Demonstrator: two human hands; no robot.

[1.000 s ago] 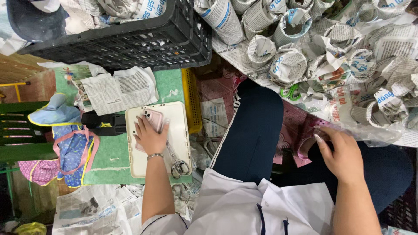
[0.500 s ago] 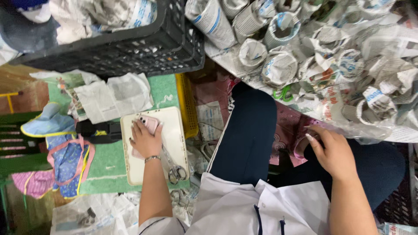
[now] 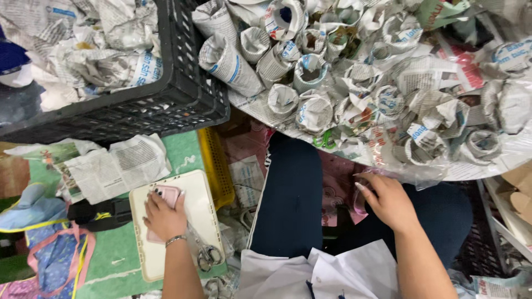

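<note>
Since the earlier frame the right hand (image 3: 390, 202) has shifted to the clear plastic sheet (image 3: 413, 176), fingers loosely open. The left hand (image 3: 164, 216) lies flat on the pink phone (image 3: 166, 195), near the white tray's (image 3: 191, 232) top edge.

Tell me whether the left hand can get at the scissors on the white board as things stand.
Probably yes. The left hand rests on a pink phone on the white board, and the scissors lie on that board just beside the wrist, uncovered, with nothing between them. It would have to leave the phone first.
</note>
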